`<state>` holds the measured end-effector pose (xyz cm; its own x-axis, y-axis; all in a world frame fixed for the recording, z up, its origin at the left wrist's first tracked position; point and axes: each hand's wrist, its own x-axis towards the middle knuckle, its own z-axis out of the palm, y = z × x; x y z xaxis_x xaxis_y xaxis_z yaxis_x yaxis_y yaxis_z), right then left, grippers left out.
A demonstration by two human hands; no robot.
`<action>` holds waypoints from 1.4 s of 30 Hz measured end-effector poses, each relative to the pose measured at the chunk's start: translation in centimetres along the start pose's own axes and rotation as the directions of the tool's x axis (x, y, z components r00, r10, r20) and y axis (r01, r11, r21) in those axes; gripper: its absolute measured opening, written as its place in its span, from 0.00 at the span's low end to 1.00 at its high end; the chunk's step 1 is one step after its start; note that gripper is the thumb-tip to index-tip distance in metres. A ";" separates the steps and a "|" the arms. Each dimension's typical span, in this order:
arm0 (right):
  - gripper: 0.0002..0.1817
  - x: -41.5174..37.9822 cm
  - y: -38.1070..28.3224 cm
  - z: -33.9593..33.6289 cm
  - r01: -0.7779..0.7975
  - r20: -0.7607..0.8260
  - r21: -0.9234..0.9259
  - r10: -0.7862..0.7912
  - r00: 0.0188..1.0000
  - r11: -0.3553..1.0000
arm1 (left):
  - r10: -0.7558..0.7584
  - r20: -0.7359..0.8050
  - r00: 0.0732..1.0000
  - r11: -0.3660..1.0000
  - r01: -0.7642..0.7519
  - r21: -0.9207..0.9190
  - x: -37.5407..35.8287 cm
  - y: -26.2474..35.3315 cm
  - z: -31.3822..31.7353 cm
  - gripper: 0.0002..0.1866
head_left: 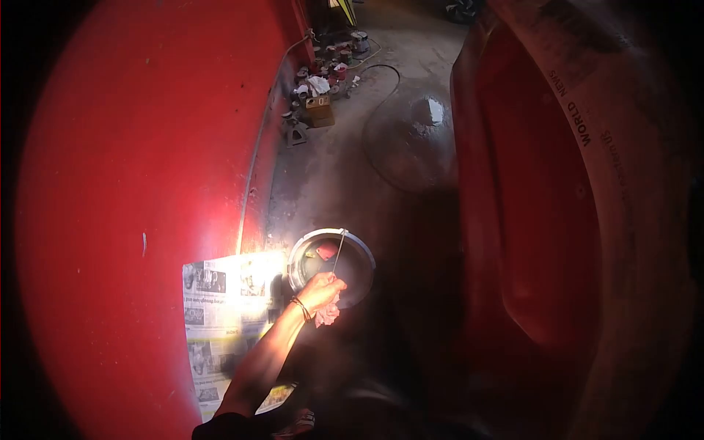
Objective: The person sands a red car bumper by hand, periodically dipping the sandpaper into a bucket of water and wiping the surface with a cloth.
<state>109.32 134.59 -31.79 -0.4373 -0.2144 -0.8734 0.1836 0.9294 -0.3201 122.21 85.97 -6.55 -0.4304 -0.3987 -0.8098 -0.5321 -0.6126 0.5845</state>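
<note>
My left hand (323, 291) reaches in from the lower left, a thin band around its wrist. Its fingers are closed around the wire handle (339, 253) of a round bucket (369, 257). A crumpled pinkish cloth (328, 315) hangs below the same hand, bunched against the palm. Inside the bucket is what looks like murky liquid, with a small red and yellowish piece (325, 252) near the far side. My right hand is out of the picture.
Newspaper (213, 323) covers the lower part of the red panel (139, 183) on the left. To the right stands a red body part (546, 220) edged with paper (579, 110). Further off are a hose (367, 154), a wet patch, a cardboard box (320, 112) and several cans (359, 41).
</note>
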 end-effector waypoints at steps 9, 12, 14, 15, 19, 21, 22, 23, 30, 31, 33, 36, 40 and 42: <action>0.37 7.6 -24.2 0.4 0.027 -0.180 0.754 0.166 0.970 0.657 | -0.024 0.177 0.984 0.532 -0.138 0.835 22.0 12.0 -3.5 0.14; 0.40 10.0 -29.4 1.9 0.100 -0.281 0.834 0.261 0.923 0.542 | -0.203 0.284 0.937 0.333 -0.207 0.920 29.2 14.5 -3.1 0.17; 0.41 12.4 -32.8 3.4 0.142 -0.370 0.812 0.312 0.875 0.566 | -0.331 0.422 0.844 0.110 -0.409 0.906 39.7 10.4 -3.5 0.20; 0.42 13.9 -34.9 4.3 0.151 -0.423 0.774 0.324 0.846 0.615 | -0.296 0.543 0.786 0.031 -0.560 0.828 43.6 8.8 -3.6 0.21; 0.39 14.4 -45.8 7.8 0.122 -0.578 0.605 0.328 0.747 0.787 | -0.319 0.598 0.735 -0.171 -0.666 0.726 52.4 9.2 0.0 0.23; 0.37 15.5 -49.2 10.5 0.148 -0.704 0.521 0.326 0.631 0.840 | -0.475 0.476 0.740 -0.162 -0.606 0.779 49.7 16.3 4.1 0.24; 0.35 17.4 -50.2 11.8 0.201 -0.791 0.473 0.313 0.525 0.858 | -0.500 0.498 0.709 -0.240 -0.666 0.707 51.3 15.4 4.7 0.23; 0.34 18.2 -51.6 12.4 0.187 -0.764 0.491 0.318 0.562 0.851 | -0.517 0.533 0.670 -0.262 -0.716 0.647 52.8 14.3 5.2 0.23; 0.22 28.0 -54.4 14.5 0.179 -0.786 0.370 0.205 0.583 0.912 | -0.635 0.686 0.355 -0.384 -0.916 0.119 68.5 7.4 7.3 0.22; 0.22 29.9 -54.2 15.1 0.212 -0.773 0.427 0.233 0.590 0.879 | -0.629 0.719 0.296 -0.365 -0.929 0.062 70.6 7.9 7.5 0.22; 0.20 33.9 -51.1 15.3 0.272 -0.738 0.534 0.284 0.612 0.801 | -0.599 0.780 0.179 -0.314 -0.949 -0.024 74.5 8.1 9.5 0.22; 0.19 37.6 -50.0 14.0 0.289 -0.830 0.462 0.295 0.472 0.838 | -0.513 0.851 0.117 -0.240 -0.971 -0.011 80.0 9.7 12.9 0.23; 0.17 40.5 -50.7 13.2 0.210 -0.942 0.307 0.264 0.209 0.928 | -0.116 0.984 0.133 -0.372 -0.925 0.082 80.9 12.0 15.2 0.21; 0.16 39.2 -53.4 12.8 0.216 -0.941 0.323 0.290 0.173 0.921 | 0.122 0.992 -0.028 -0.296 -0.955 0.009 82.7 10.4 14.2 0.21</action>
<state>93.70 72.73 -53.62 -0.8513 0.5149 0.1013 0.3593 0.7127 -0.6025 70.76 56.35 -66.71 -0.7759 0.6139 0.1452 0.5620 0.5681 0.6012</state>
